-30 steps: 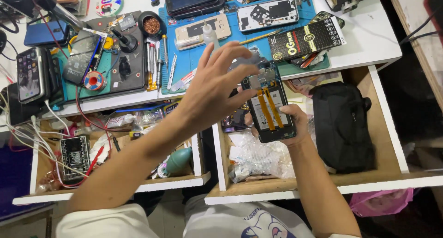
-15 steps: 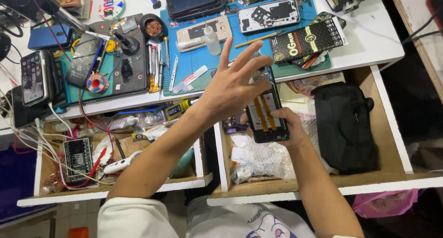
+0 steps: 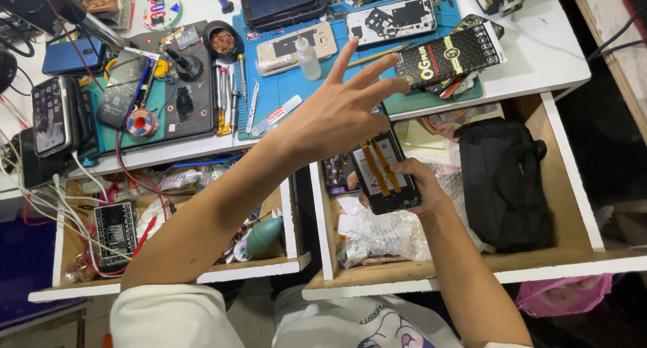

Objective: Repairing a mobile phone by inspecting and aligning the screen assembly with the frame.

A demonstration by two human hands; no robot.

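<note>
Worktop (image 3: 539, 58): crowded with tools. Left hand (image 3: 337, 115): released, fingers splayed over blue mat (image 3: 283, 85); could topple small dropper bottle (image 3: 309, 58) at 11 o'clock. Right hand (image 3: 411, 186): grasping opened phone (image 3: 384, 172) over drawer (image 3: 573, 186); exposed orange flex cables (image 3: 377, 167) could snag.

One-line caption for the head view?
Right hand holds an opened phone above a drawer; left hand spread over it.

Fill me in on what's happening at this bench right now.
A person sits at a cluttered phone repair bench with two drawers pulled open. The right hand holds an opened phone, back cover off, with orange flex cables showing, above the right drawer. The left hand is raised with fingers spread, over the blue work mat, near a small squeeze bottle. It holds nothing.
</note>
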